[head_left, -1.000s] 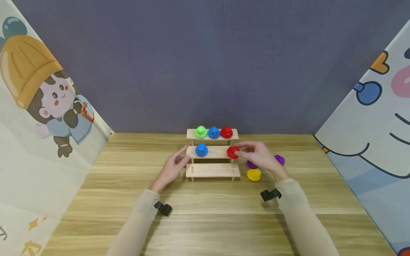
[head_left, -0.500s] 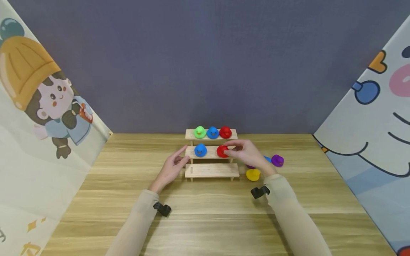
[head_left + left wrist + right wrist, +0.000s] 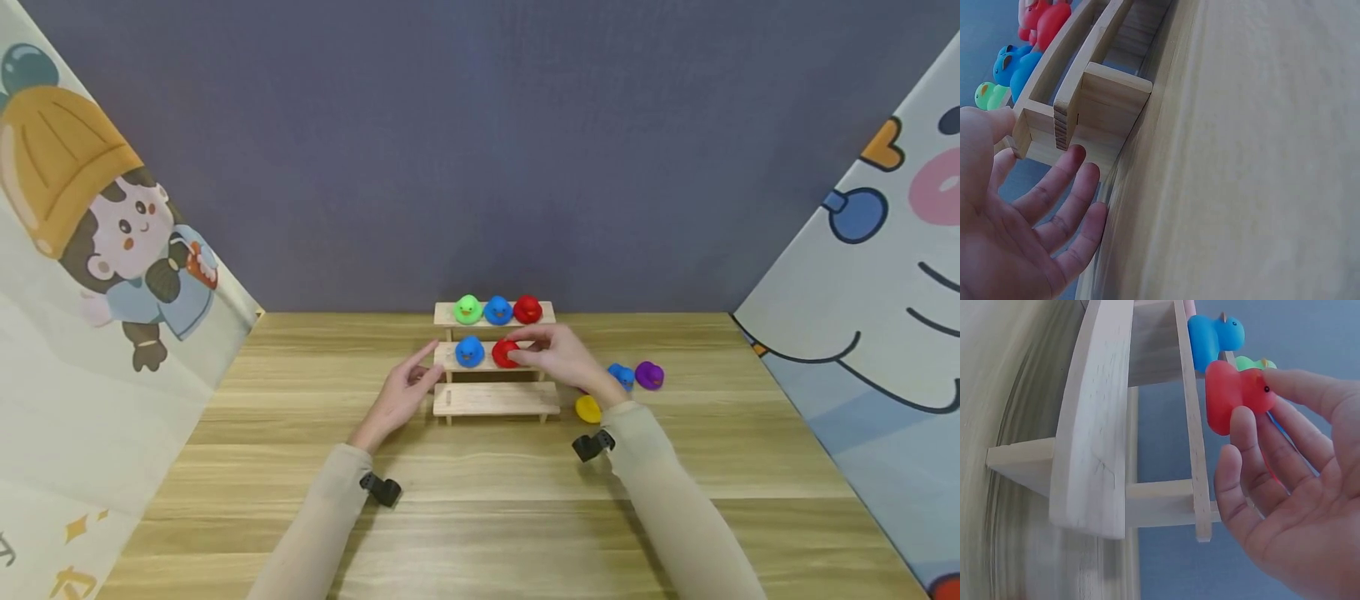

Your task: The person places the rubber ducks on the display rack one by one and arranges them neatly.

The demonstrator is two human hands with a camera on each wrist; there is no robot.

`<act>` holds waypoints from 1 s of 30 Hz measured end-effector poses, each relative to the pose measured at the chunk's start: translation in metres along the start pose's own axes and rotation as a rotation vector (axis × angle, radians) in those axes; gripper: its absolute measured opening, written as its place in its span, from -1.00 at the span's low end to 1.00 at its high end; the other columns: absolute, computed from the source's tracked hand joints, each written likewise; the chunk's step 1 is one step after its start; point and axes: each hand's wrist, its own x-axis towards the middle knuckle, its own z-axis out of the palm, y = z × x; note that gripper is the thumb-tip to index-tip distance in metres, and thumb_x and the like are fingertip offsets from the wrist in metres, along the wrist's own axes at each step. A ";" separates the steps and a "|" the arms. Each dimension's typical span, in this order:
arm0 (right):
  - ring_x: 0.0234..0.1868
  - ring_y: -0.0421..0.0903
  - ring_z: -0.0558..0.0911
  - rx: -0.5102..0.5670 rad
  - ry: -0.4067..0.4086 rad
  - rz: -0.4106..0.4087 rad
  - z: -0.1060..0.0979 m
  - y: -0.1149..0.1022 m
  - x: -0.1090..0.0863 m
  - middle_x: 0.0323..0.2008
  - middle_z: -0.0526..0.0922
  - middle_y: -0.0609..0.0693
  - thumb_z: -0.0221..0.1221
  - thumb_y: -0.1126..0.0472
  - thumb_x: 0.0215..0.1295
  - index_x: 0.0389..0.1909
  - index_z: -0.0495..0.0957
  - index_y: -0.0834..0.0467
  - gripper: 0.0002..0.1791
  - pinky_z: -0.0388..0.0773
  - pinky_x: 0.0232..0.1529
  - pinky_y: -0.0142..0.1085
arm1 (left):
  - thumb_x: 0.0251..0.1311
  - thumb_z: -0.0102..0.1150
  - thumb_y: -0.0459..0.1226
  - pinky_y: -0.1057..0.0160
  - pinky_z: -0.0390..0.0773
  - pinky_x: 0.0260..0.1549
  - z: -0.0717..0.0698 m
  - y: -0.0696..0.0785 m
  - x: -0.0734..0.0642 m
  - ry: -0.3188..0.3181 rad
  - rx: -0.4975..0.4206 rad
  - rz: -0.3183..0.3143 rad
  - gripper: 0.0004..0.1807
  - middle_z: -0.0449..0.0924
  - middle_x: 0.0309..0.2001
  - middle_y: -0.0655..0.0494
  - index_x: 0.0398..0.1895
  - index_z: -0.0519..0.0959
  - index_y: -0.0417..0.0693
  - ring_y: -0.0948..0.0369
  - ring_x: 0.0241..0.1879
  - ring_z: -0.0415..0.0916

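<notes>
A three-step wooden display stand (image 3: 495,400) is in the middle of the head view. My right hand (image 3: 558,354) pinches a red rubber duck (image 3: 504,353) at the middle step, close beside a blue rubber duck (image 3: 469,352). In the right wrist view, thumb and fingertips lie around the red duck's head and side (image 3: 1225,397). My left hand (image 3: 401,396) is at the stand's left end, its fingers loosely spread and holding nothing. On the top step sit a green duck (image 3: 468,309), a second blue duck (image 3: 498,310) and a second red duck (image 3: 528,309).
Right of the stand, on the wooden table (image 3: 480,517), lie a yellow duck (image 3: 588,408), another blue duck (image 3: 621,377) and a purple duck (image 3: 649,375), the yellow one partly behind my right wrist. A grey-blue wall (image 3: 480,167) rises behind, with printed panels at both sides.
My right hand has moved left along the middle step with the red duck, bringing it from the right end up to the blue duck. My left hand has stayed in place.
</notes>
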 end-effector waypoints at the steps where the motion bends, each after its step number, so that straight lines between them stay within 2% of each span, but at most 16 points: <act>1: -0.13 -0.01 0.77 0.003 -0.002 0.001 0.000 -0.001 0.001 0.08 0.79 0.11 0.41 0.06 0.40 0.22 0.72 0.10 -0.57 0.71 -0.14 -0.19 | 0.62 0.09 -0.02 -0.13 0.71 0.14 0.000 0.000 0.000 -0.002 -0.002 0.000 -0.35 0.74 0.13 -0.25 0.69 0.24 0.19 -0.07 0.02 0.71; 4: -0.12 0.02 0.78 0.013 -0.009 0.006 0.001 -0.003 0.003 0.08 0.79 0.14 0.41 0.08 0.41 0.23 0.72 0.12 -0.58 0.74 -0.12 -0.16 | 0.63 0.09 -0.02 -0.13 0.70 0.14 0.000 -0.001 0.001 -0.001 -0.012 0.003 -0.35 0.74 0.14 -0.27 0.68 0.24 0.19 -0.08 0.02 0.71; 8: -0.10 0.05 0.79 0.016 -0.010 0.013 0.003 -0.004 0.005 0.06 0.80 0.15 0.40 0.12 0.41 0.22 0.72 0.14 -0.59 0.74 -0.11 -0.22 | 0.63 0.09 -0.03 -0.10 0.72 0.13 0.001 -0.003 0.002 -0.001 -0.014 0.005 -0.35 0.74 0.13 -0.26 0.68 0.24 0.14 -0.03 -0.02 0.71; 13: -0.13 -0.02 0.78 0.013 -0.014 0.015 0.005 -0.005 0.007 0.02 0.82 0.16 0.40 0.13 0.40 0.20 0.73 0.15 -0.61 0.73 -0.14 -0.28 | 0.63 0.08 -0.05 -0.05 0.73 0.07 0.000 -0.002 0.001 0.001 0.001 0.008 -0.35 0.76 0.09 -0.22 0.69 0.24 0.12 0.04 -0.06 0.71; 23: -0.11 -0.07 0.78 0.036 -0.020 0.031 0.009 -0.005 0.009 0.05 0.81 0.17 0.40 0.14 0.40 0.20 0.73 0.15 -0.60 0.74 -0.09 -0.26 | 0.63 0.09 -0.05 0.12 0.69 -0.03 0.000 -0.003 0.001 0.006 0.013 0.009 -0.35 0.77 0.08 -0.21 0.68 0.25 0.10 0.03 -0.03 0.71; 30: -0.10 -0.07 0.77 0.037 -0.018 0.035 0.009 -0.004 0.009 0.08 0.80 0.17 0.40 0.13 0.40 0.21 0.72 0.14 -0.60 0.73 -0.10 -0.28 | 0.63 0.09 -0.05 0.13 0.68 -0.09 0.000 -0.002 0.000 0.007 0.008 0.006 -0.35 0.76 0.08 -0.22 0.68 0.24 0.10 0.01 -0.02 0.71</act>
